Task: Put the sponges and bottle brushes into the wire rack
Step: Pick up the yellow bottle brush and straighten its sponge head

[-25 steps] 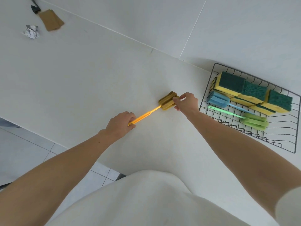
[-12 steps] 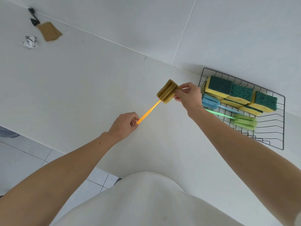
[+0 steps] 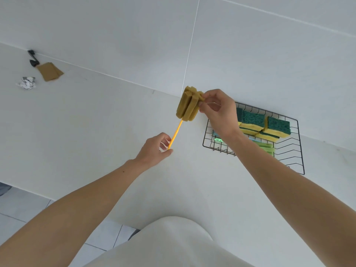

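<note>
A yellow bottle brush (image 3: 187,105) with an ochre sponge head and a thin orange handle is lifted above the white counter. My right hand (image 3: 217,110) pinches the sponge head at its far end. My left hand (image 3: 157,148) holds the low end of the handle between thumb and fingers. The black wire rack (image 3: 299,151) lies on the counter to the right, behind my right forearm. In it are green-and-yellow sponges (image 3: 269,125), a green bottle brush (image 3: 266,147) and a blue brush (image 3: 215,134), mostly hidden by my wrist.
A crumpled foil ball (image 3: 27,83), brown cardboard pieces (image 3: 49,71) and a small black object (image 3: 33,58) lie at the counter's far left by the white tiled wall. The counter's front edge runs at lower left, with floor tiles below.
Both hands have raised the yellow brush off the counter and tipped it steeper, with the sponge head now high near the wall. The view has tilted upward.
</note>
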